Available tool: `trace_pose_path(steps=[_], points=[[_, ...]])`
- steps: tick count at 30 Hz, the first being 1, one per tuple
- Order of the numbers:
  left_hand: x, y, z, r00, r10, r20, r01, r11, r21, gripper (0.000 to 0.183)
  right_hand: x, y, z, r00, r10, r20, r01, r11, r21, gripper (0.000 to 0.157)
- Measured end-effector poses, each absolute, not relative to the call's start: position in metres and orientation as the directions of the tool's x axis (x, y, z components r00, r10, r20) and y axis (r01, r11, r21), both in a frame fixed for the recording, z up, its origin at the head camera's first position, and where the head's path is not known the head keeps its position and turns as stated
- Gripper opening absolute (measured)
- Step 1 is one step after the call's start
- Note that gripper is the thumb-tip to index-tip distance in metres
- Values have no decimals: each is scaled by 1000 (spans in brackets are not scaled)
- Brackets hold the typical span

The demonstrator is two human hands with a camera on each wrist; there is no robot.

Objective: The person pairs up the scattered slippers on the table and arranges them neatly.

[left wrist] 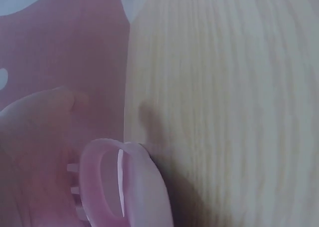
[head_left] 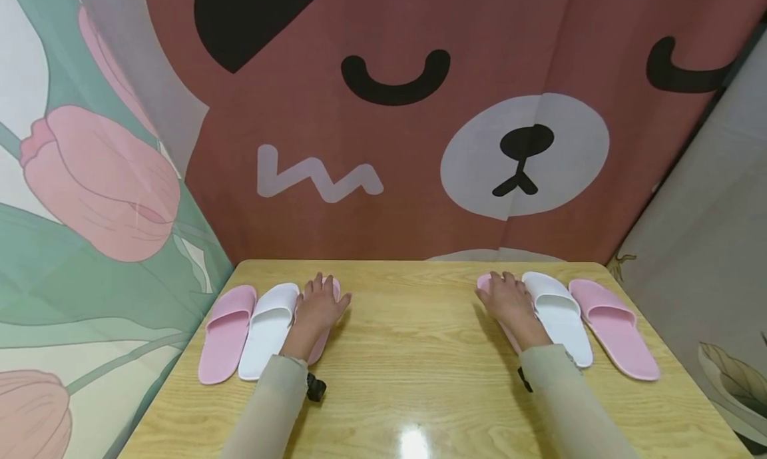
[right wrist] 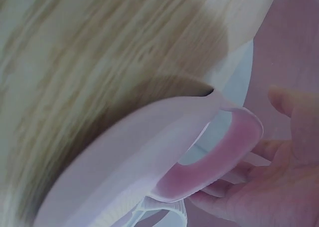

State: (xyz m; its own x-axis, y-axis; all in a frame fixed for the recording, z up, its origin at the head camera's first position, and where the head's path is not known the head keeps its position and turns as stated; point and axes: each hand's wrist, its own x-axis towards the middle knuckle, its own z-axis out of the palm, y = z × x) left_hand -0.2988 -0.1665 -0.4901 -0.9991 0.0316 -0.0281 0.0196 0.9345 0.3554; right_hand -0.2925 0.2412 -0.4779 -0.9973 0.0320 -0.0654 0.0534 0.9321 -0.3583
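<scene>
My left hand [head_left: 317, 306] lies over the strap end of a pink slipper [head_left: 319, 350], the innermost in the left row, fingers pointing to the far edge and thumb out to the right. Its strap [left wrist: 97, 182] stands right by the palm in the left wrist view. At the right row, my right hand [head_left: 508, 304] covers most of another pink slipper [head_left: 483, 284], fingers stretched over its strap. In the right wrist view those relaxed fingers are close to the pink strap [right wrist: 219, 159]. Beside the hands are white slippers, left [head_left: 263, 339] and right [head_left: 563, 326].
A pink slipper [head_left: 223, 346] ends the left row and another pink slipper [head_left: 623, 339] ends the right one. All lie on a wood-grain table [head_left: 407, 359]. Behind it hangs a bear-print curtain [head_left: 407, 226]; a tulip-print curtain [head_left: 120, 286] runs along the left.
</scene>
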Motion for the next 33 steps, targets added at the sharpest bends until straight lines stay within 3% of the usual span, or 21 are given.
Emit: trace_pose_path(steps=[23, 33], points=[[-300, -164, -495, -999, -44, 7, -40, 961, 273, 76, -293, 248, -482, -993, 35, -116, 73, 936, -344, 75], [-297, -163, -490, -999, -36, 8, -32, 964, 265, 70, -293, 248, -479, -995, -18, -95, 11, 955, -298, 72]])
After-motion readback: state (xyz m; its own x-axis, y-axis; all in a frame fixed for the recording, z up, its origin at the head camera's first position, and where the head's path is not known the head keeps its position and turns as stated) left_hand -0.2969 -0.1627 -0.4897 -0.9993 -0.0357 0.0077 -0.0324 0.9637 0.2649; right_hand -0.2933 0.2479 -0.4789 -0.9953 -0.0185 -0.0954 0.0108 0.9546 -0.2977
